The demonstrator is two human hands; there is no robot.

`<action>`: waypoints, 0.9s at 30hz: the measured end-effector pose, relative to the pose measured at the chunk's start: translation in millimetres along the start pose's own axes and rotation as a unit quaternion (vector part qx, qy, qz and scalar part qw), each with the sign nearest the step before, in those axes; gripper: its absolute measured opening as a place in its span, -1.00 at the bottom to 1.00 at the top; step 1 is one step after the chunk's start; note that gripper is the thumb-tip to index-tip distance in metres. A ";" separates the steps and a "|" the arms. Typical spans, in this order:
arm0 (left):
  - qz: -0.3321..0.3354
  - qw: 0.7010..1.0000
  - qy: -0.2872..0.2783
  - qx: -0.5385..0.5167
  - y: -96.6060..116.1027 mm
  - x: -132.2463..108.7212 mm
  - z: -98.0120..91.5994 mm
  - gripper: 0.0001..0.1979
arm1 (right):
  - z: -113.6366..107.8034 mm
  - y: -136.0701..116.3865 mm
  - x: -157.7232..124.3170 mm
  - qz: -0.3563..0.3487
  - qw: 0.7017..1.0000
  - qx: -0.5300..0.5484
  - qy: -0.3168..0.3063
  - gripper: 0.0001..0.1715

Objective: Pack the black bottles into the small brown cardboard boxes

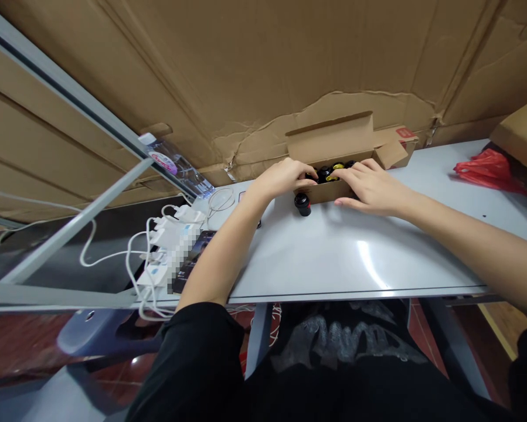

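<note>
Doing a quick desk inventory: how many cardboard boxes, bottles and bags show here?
Cardboard boxes: 2 (the open cardboard box and a cardboard box corner at the right edge)
Bottles: 1 (plastic water bottle)
Bags: 1 (red plastic bag)
Total: 4

Open cardboard box [329, 140], lid flap standing up, holds gold-topped black round parts [337, 171], partly hidden from view. One loose black domed part [302, 204] sits upright on the desk [377, 252], just beside the box's front-left corner.
</note>
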State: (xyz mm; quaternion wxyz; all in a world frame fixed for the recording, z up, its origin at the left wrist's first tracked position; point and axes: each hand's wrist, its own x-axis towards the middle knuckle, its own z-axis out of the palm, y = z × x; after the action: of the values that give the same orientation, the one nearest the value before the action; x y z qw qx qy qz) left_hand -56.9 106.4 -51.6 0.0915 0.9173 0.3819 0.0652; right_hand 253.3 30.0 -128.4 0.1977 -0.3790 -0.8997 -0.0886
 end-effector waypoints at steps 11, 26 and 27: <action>0.030 0.999 -0.006 -0.020 2.7 -4.9 -4.0 -0.63 | -7.9 -1.4 10.0 0.096 0.992 0.081 -0.008 -0.24; -0.114 0.990 0.033 -0.071 27.9 -1.9 -3.4 -0.75 | -12.7 13.3 -1.0 0.212 0.923 0.167 0.272 -0.64; -0.115 0.990 0.035 -0.068 28.2 -3.1 -4.5 -0.76 | -13.6 13.2 -1.2 0.219 0.918 0.180 0.277 -0.63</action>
State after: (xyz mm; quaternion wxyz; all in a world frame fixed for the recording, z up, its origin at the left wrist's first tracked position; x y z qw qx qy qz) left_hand -40.5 85.2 -41.2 0.1471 0.8560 0.4828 0.1119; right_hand 267.5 34.1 -116.4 0.5181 -0.4851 -0.7042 0.0187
